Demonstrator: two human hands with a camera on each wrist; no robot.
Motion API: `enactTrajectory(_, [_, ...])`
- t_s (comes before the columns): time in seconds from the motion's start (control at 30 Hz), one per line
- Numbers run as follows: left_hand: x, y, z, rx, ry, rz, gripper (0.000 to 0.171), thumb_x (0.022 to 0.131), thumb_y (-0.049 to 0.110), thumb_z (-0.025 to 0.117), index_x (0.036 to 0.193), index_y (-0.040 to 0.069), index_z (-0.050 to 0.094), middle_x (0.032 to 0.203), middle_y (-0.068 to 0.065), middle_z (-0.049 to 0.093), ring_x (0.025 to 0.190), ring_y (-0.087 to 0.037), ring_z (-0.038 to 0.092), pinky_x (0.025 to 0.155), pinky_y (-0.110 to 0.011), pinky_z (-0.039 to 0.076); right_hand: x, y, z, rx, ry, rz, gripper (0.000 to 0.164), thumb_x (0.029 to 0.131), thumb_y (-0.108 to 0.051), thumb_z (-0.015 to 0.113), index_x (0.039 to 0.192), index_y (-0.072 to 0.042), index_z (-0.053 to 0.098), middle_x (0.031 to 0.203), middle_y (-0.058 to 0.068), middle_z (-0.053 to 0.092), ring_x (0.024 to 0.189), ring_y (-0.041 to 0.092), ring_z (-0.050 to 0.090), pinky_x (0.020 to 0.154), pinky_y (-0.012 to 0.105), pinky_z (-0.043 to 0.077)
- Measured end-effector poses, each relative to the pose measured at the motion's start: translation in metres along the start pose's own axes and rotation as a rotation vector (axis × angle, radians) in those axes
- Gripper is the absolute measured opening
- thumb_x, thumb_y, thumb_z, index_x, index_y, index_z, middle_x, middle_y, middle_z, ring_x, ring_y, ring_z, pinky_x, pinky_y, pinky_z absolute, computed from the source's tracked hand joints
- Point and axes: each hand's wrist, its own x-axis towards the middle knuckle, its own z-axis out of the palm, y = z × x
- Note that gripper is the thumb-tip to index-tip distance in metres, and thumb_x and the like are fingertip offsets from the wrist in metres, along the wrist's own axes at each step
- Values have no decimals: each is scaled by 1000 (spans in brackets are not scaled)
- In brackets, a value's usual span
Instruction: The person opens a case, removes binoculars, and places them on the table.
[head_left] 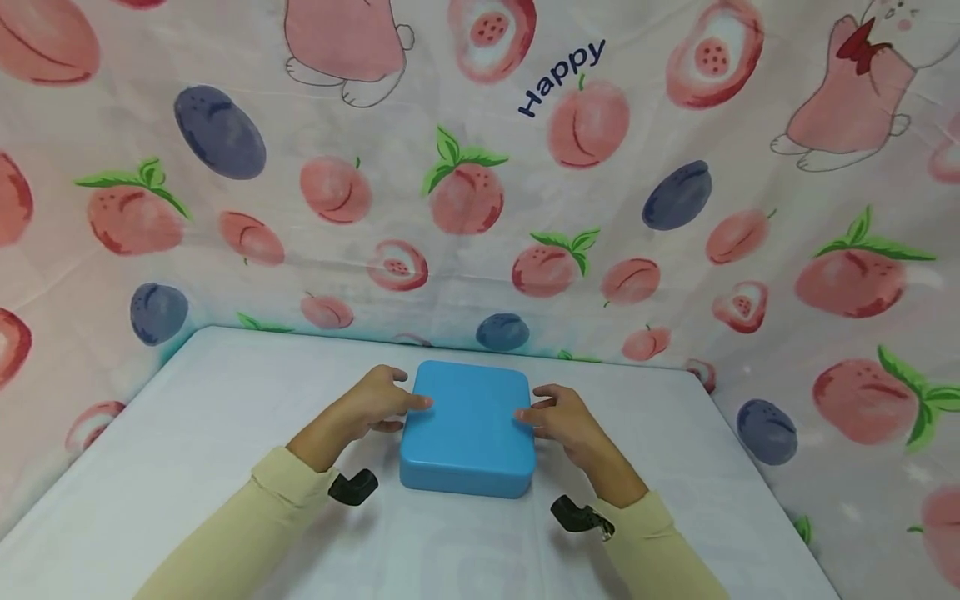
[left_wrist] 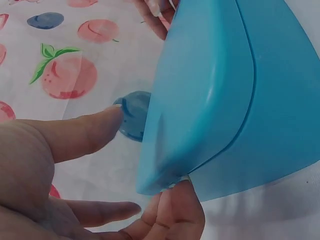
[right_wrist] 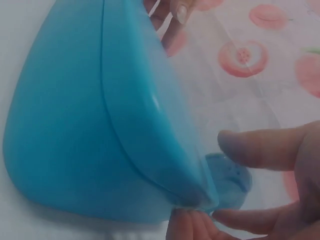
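A blue lidded box [head_left: 468, 425] with rounded corners stands on the white table; a seam runs around its side below the lid [left_wrist: 200, 95]. At its left side is my left hand [head_left: 378, 400], with curled fingertips [left_wrist: 182, 205] hooked at the lid's edge. The left thumb [left_wrist: 85, 132] stands apart from the lid's top in the left wrist view. My right hand [head_left: 562, 421] mirrors this on the right side, its fingertips [right_wrist: 187, 225] at the lid's edge and its thumb [right_wrist: 265, 147] lifted off the surface. The lid looks closed, and the box's inside is hidden.
The white tabletop [head_left: 270, 400] spreads around the box. Behind it and at the sides hangs a fruit-print cloth [head_left: 390, 175]. A black wrist mount [head_left: 352, 487] sits by the left sleeve and another black mount [head_left: 573, 514] by the right.
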Motion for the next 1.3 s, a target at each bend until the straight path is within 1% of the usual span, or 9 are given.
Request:
enactTrajectory(0.1, [2,1,0,-17,0,-16,81,94,21,79,157,-3,35,147,-27,54,126,-37,62,89,-43,64,3,1,0,14,33,21,61,91,-12,78,143,7,52,126,27,64,107,33,73,99,48,60])
enactTrajectory(0.2, [4,2,2,-24,17,-29,80,93,19,80,155,-4,36,146,-26,54,124,-38,63,81,-38,64,6,2,0,31,58,41,49,90,-9,77,132,8,58,119,24,69,97,25,73,90,42,62])
enactTrajectory(0.27, [5,2,3,-21,33,-35,77,92,16,80,153,-4,38,141,-25,56,114,-34,65,74,-34,62,7,2,1,33,63,48,41,90,-8,77,124,9,61,111,20,69,89,22,70,83,37,62])
enactTrajectory(0.37, [7,4,6,2,54,-31,67,92,13,80,146,-6,45,123,-20,60,92,-26,62,66,-29,56,8,0,1,26,68,51,32,88,-7,78,113,10,66,100,15,67,79,19,65,74,32,59])
enactTrajectory(0.47, [8,4,8,15,72,-22,54,92,10,79,135,-8,53,103,-15,59,72,-21,55,60,-28,51,8,-2,1,6,66,53,28,87,-6,79,106,10,69,94,12,66,76,19,61,69,30,57])
enactTrajectory(0.57, [8,4,9,21,90,-20,42,91,7,79,125,-7,59,88,-11,57,63,-19,50,57,-28,47,9,-5,1,-8,48,72,28,87,-7,80,105,10,68,90,11,65,75,19,61,68,29,57])
enactTrajectory(0.7, [8,4,11,24,115,-29,36,90,5,79,121,-6,63,83,-9,57,61,-18,49,56,-28,46,9,-7,-1,-20,23,104,28,88,-9,81,103,9,65,85,10,63,73,18,61,67,29,58])
enactTrajectory(0.97, [9,3,15,1,148,-68,35,89,7,80,118,-6,64,97,-13,60,69,-21,55,57,-29,48,10,-9,-1,-58,-7,117,20,88,-8,80,88,3,64,75,7,60,64,17,58,61,28,54])
enactTrajectory(1.3, [8,-1,16,-22,167,-58,35,88,8,82,116,-3,64,88,-10,56,66,-20,52,56,-28,44,18,-9,2,-100,0,150,38,87,-14,82,109,9,62,72,8,61,61,19,57,57,29,51])
